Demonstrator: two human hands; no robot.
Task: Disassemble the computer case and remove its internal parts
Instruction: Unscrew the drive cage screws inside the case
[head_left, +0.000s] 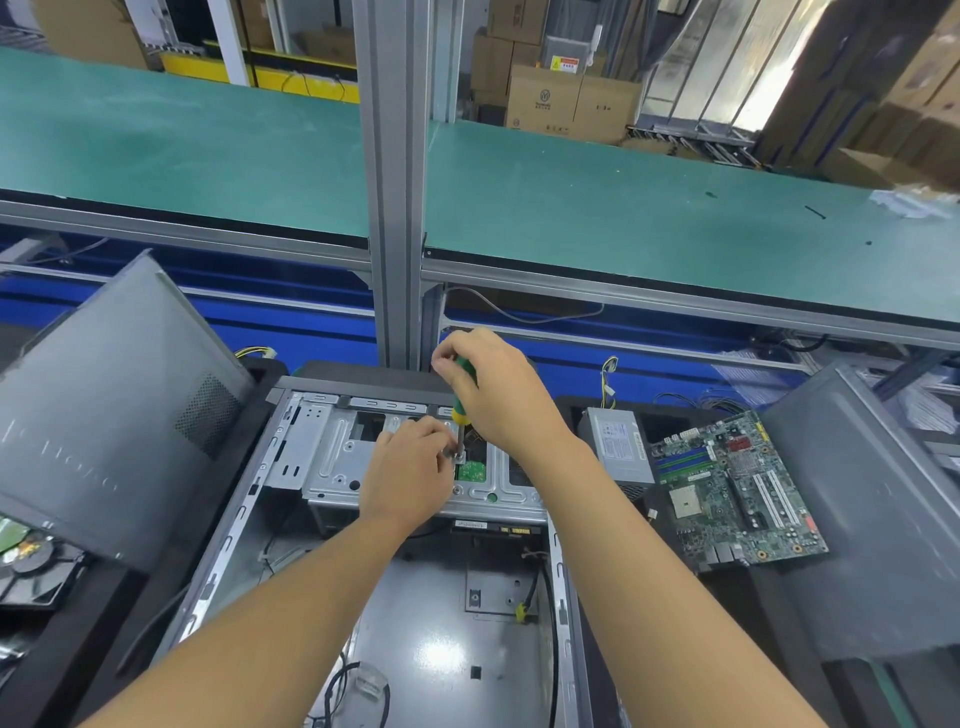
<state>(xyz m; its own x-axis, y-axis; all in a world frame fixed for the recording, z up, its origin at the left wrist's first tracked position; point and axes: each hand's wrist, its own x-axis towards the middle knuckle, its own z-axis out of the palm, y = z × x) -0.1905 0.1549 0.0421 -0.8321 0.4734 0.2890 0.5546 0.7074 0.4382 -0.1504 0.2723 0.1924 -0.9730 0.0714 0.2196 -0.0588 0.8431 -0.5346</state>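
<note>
Right grip (501, 397) wraps screwdriver (466, 375) handle; left grip (410, 467) at hidden tip, hold unclear.

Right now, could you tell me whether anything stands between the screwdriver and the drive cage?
Nothing visible does. The screwdriver, gripped by the right hand, comes straight down onto the cage. The left hand pinches its shaft near the tip, beside the contact point.
</note>
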